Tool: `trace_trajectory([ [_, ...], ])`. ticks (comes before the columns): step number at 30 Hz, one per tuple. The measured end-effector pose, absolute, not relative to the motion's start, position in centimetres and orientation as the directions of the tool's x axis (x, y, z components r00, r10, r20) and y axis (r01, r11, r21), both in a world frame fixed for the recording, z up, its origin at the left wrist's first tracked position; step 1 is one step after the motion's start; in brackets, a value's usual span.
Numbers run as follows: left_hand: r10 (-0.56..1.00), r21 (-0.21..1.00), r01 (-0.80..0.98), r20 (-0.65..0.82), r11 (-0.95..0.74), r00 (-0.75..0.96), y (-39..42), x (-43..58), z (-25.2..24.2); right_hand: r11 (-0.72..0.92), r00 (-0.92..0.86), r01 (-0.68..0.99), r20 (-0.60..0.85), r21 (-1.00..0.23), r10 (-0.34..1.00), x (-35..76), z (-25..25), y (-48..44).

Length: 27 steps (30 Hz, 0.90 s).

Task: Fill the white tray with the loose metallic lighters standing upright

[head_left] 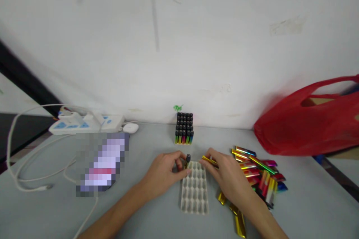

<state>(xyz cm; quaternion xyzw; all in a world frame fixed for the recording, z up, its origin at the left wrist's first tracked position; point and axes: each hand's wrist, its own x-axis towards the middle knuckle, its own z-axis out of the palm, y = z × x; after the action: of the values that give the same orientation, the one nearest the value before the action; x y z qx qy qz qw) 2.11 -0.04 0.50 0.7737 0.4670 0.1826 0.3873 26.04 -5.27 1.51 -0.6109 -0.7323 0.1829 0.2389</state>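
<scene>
My left hand point(168, 168) is closed, its thumb and fingers around a black-topped battery point(188, 156) that stands upright by the far left corner of a tray. That pale plastic tray point(195, 190), with rows of hollow slots, lies between my hands. Above its far right corner, my right hand point(224, 168) pinches a slim, shiny gold piece point(209, 161), which looks like a battery; its near end is hidden by the fingers. Beyond the tray stands a tight block of upright batteries point(184, 128) with black tops and rainbow-coloured sides.
A loose pile of shiny coloured pieces point(259, 171) spreads right of my right hand, with gold pieces point(240, 224) nearer me. A red bag point(305, 123) sits far right. Leftward lie a blurred-out phone point(105, 164), white cables point(39, 175) and a power strip point(112, 123). A wall stands behind.
</scene>
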Motion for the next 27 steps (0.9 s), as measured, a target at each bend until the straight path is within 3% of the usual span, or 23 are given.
trace_trajectory([
  [8, 0.863, 0.774, 0.576, -0.076, -0.265, 0.499, -0.1, 2.1, 0.6, 0.151, 0.004, 0.515, 0.178, -0.844, 0.984, 25.6, 2.2, -5.8],
  [12, 0.868, 0.757, 0.595, -0.074, -0.271, 0.490, -0.1, 2.2, 0.5, 0.059, 0.069, 0.312, 0.084, -0.948, 0.994, 24.9, 2.3, -5.7],
  [19, 0.872, 0.757, 0.590, -0.057, -0.280, 0.487, -0.1, 2.2, 0.1, 0.040, 0.046, 0.111, 0.045, -0.993, 0.998, 24.0, 1.6, -5.6],
  [22, 0.871, 0.758, 0.587, -0.050, -0.286, 0.488, -0.1, 2.2, -0.1, -0.094, -0.026, -0.093, -0.092, -0.991, 0.995, 23.4, 1.1, -5.7],
  [27, 0.878, 0.751, 0.594, -0.040, -0.289, 0.478, -0.2, 2.2, 0.0, -0.350, -0.151, -0.342, -0.317, -0.872, 0.936, 22.7, 1.2, -5.9],
])
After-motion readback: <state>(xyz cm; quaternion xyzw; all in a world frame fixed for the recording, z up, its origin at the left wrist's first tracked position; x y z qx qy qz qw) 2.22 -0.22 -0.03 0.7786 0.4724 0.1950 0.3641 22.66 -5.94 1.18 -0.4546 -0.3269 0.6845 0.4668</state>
